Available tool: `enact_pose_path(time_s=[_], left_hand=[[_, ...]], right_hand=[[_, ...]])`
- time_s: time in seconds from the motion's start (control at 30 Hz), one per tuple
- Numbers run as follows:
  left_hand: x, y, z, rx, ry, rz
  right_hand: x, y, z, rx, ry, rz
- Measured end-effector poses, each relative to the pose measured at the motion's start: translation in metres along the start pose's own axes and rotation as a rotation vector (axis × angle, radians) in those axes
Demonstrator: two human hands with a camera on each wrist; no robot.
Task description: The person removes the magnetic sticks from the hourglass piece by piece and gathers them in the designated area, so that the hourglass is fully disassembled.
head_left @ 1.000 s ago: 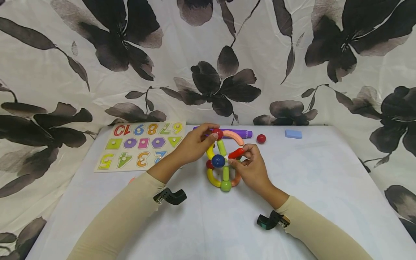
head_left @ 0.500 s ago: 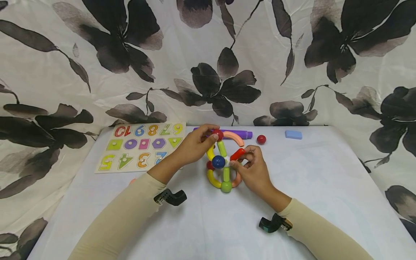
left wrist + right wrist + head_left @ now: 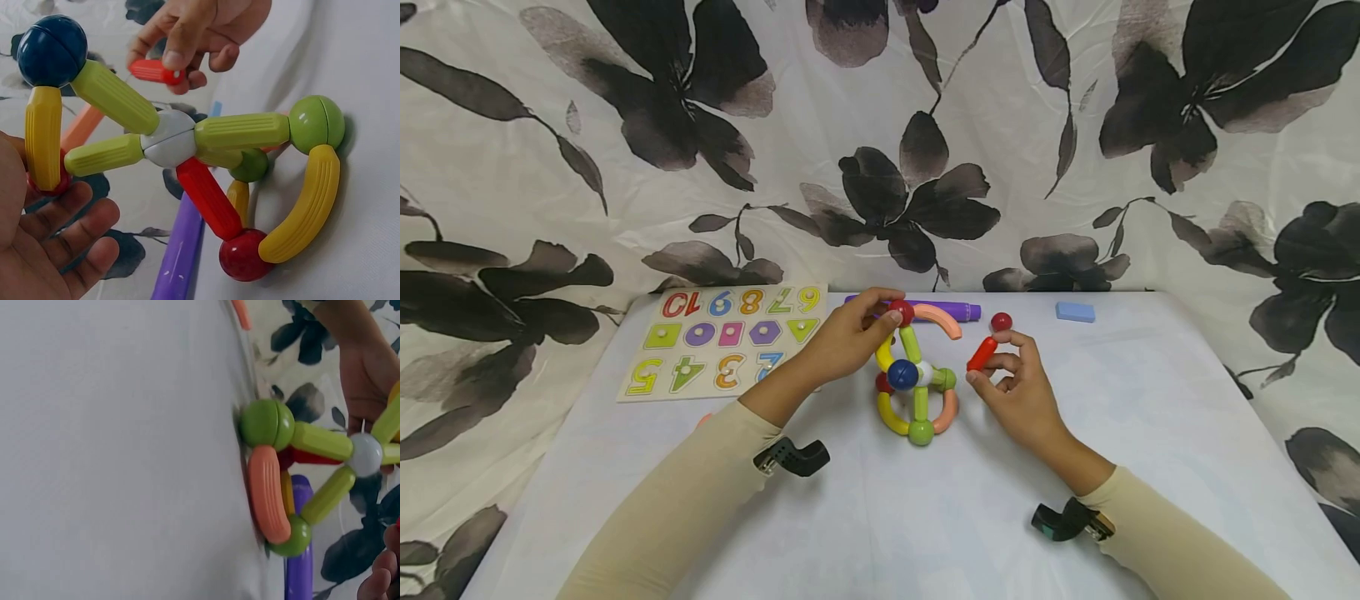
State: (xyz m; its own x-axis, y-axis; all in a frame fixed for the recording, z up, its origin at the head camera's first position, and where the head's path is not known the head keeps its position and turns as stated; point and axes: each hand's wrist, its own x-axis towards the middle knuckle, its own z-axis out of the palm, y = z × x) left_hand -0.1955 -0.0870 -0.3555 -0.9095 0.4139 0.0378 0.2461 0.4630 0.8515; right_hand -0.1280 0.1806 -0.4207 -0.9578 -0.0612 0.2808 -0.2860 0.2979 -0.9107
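A toy framework of magnetic sticks and balls stands on the table, joined around a white ball [image 3: 169,139]. My left hand [image 3: 848,335] holds it at a red ball [image 3: 901,312] at its top. From that ball a peach curved stick [image 3: 942,320] reaches right with its far end free. A dark blue ball [image 3: 903,374] sits at the front, and green balls [image 3: 921,432] and yellow curved sticks [image 3: 306,206] form the lower part. Just right of the framework, my right hand [image 3: 1021,392] pinches a short red stick [image 3: 982,353] between thumb and fingers, apart from the framework.
A number puzzle board [image 3: 741,337] lies at the back left. Behind the framework is a purple tube [image 3: 958,311], with a loose red ball [image 3: 1002,322] and a blue block [image 3: 1076,312] farther right. A peach piece [image 3: 704,418] shows beside the left sleeve.
My right hand has drawn back to the right with the red stick, which has tilted more upright. A green ball and stick on the framework's right side are uncovered. My left hand stays put.
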Motion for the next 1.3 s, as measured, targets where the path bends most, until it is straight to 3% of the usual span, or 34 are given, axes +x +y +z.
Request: enact_pose_path(time_s=[0.4,0.67,0.93,1.3], left_hand=[[0.000,-0.002,0.000,0.014,-0.005,0.010],[0.001,-0.002,0.000,0.007,-0.015,0.011],[0.000,0.000,0.000,0.004,-0.012,0.003],[0.000,0.001,0.001,0.011,-0.013,0.003]], right_hand=[[-0.006,0.010,-0.045,-0.188,-0.060,0.127],[-0.007,0.025,-0.077,-0.343,-0.128,0.074],[-0.009,0.035,-0.104,-0.450,-0.289,0.078],[-0.009,0.046,-0.116,-0.512,-0.414,0.090]])
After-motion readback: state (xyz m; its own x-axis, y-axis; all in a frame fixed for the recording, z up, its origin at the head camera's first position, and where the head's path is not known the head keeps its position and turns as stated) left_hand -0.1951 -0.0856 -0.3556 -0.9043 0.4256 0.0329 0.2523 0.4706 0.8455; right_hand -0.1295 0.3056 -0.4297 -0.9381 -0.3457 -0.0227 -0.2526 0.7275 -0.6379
